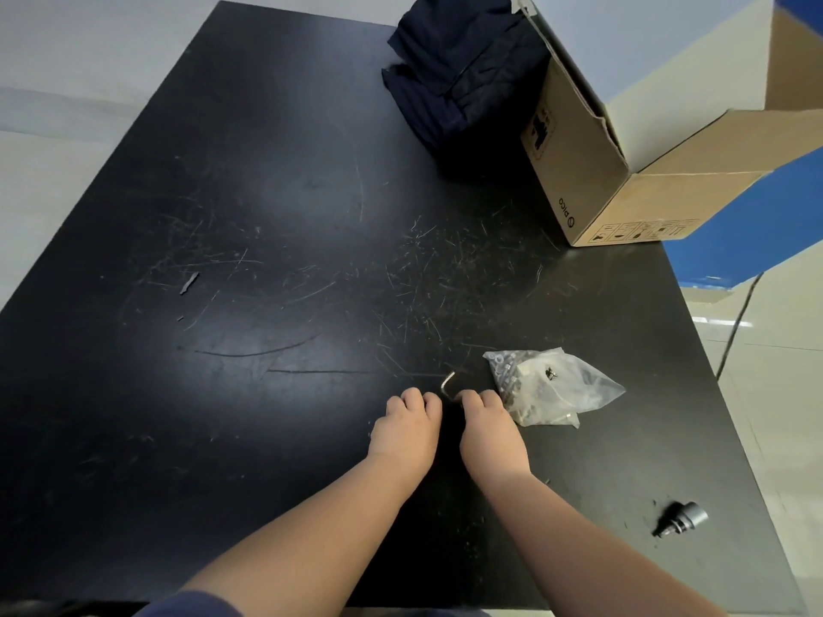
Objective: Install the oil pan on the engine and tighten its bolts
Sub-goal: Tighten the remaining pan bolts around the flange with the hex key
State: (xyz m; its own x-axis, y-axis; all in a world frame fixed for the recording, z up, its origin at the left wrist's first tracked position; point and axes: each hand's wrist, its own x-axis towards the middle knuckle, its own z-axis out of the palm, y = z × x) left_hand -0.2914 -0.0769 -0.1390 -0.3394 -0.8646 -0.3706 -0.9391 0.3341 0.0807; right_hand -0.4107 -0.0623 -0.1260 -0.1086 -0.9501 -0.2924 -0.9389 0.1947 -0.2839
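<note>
**Both grips at a hex key beside the bag of bolts**

A black, scratched table (pixel 267 216) fills the view; at its far right corner stands a cardboard box (pixel 574 171) with its flaps open, and what it holds is hidden from this angle; a folded dark cloth (pixel 458 69) is bunched against the box's left wall.

Two bare forearms reach in from the near edge; the left grip (pixel 405 431) and the right grip (pixel 490 431) sit side by side, knuckles up, fingers curled down to the table; the right grip is closed on one end of the hex key; the left grip's fingertips are just beside the key, and I cannot tell whether they hold anything.

A clear plastic bag (pixel 592 389) lies on the table just right of the right grip, touching its fingers; inside are silver bolts (pixel 507 380), packed at the bag's left end, and a small black piece; a dark cylindrical part (pixel 681 518) lies well apart, near the right edge.

The hex key (pixel 446 382) lies between the grips, its bend pointing away from the person.
</note>
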